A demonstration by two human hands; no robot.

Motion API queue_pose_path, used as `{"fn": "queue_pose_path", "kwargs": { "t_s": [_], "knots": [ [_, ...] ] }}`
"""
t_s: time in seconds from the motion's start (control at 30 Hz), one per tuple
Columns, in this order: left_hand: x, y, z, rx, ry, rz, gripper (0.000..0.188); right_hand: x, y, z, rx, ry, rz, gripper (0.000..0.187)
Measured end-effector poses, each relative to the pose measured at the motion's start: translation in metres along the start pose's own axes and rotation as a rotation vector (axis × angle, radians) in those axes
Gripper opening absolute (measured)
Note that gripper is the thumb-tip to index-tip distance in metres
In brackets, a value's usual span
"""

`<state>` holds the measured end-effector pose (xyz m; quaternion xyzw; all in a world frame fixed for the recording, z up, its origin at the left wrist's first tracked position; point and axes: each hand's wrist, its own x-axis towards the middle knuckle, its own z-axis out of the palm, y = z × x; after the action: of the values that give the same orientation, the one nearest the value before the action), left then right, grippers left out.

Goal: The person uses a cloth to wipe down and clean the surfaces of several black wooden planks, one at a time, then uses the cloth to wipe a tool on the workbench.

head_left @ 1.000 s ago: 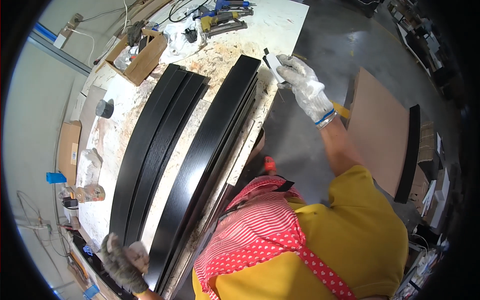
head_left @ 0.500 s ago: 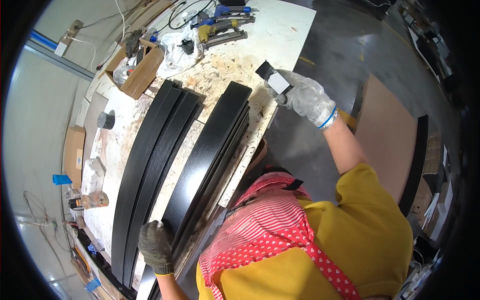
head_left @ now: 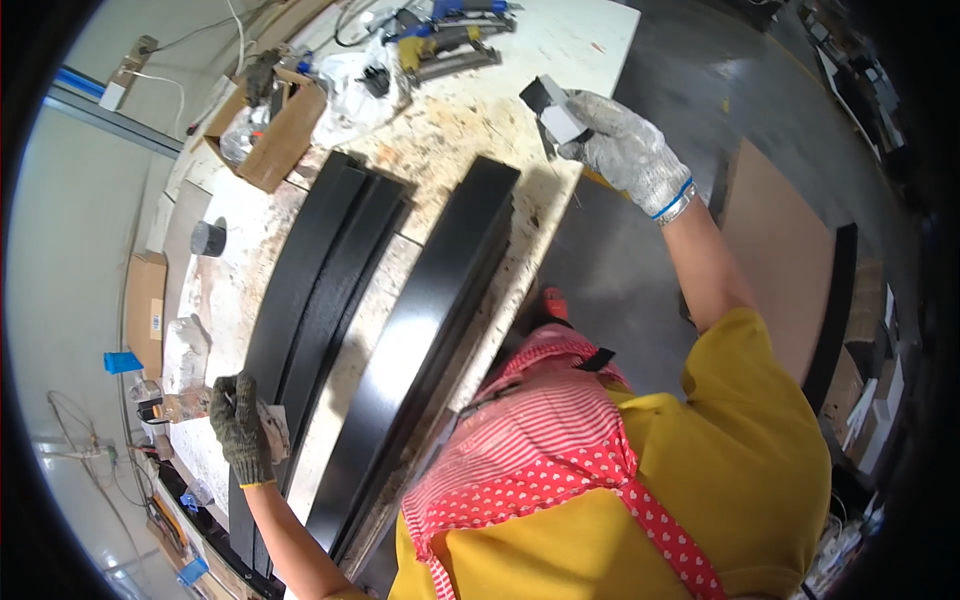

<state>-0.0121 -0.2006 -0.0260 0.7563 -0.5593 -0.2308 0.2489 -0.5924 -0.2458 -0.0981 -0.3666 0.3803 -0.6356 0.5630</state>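
Two gloved hands work at opposite ends of the workbench (head_left: 560, 45). The right hand (head_left: 625, 150), upper centre of the frame, is clenched around a small grey-and-black block (head_left: 552, 108) held just above the bench edge. The left hand (head_left: 240, 425), lower left, is closed on a pale folded pad (head_left: 272, 432) resting against the left stack. Two stacks of long black panels (head_left: 420, 330) lie side by side between the hands. One cardboard box (head_left: 272, 135) sits upper left.

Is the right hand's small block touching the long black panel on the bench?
Apart. In the head view, the right hand holds the small block with bare benchtop showing between it and the long black panel.
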Motion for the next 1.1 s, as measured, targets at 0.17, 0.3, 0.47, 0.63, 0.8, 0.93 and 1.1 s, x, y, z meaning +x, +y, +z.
{"fn": "queue_pose_path", "kwargs": {
  "t_s": [0.17, 0.3, 0.47, 0.63, 0.8, 0.93, 1.1],
  "knots": [
    [0.05, 0.097, 0.04, 0.471, 0.024, 0.789, 0.023, 0.064, 0.012, 0.02, -0.224, 0.073, 0.035, 0.028],
    [0.13, 0.179, 0.089, 0.851, -0.048, 1.003, 0.024, 0.141, 0.033, 0.004, -0.238, -0.097, 0.184, 0.052],
    [0.231, 0.247, 0.192, 0.586, -0.082, 0.658, 0.031, 0.172, 0.034, 0.014, -0.206, -0.106, 0.226, 0.067],
    [0.319, 0.256, 0.274, 0.572, -0.167, 0.549, 0.048, 0.19, 0.048, -0.034, -0.445, -0.069, 0.226, 0.088],
    [0.386, 0.217, 0.317, 0.525, -0.264, 0.412, 0.063, 0.226, 0.06, -0.024, -0.51, -0.204, 0.159, 0.082],
    [0.363, 0.254, 0.342, 0.573, -0.287, 0.495, 0.041, 0.261, 0.061, -0.008, -0.604, -0.274, 0.049, 0.072],
    [0.362, 0.235, 0.326, 0.698, -0.152, 0.739, 0.027, 0.309, 0.068, 0.032, -0.85, -0.254, -0.033, 0.062]
  ]
}}
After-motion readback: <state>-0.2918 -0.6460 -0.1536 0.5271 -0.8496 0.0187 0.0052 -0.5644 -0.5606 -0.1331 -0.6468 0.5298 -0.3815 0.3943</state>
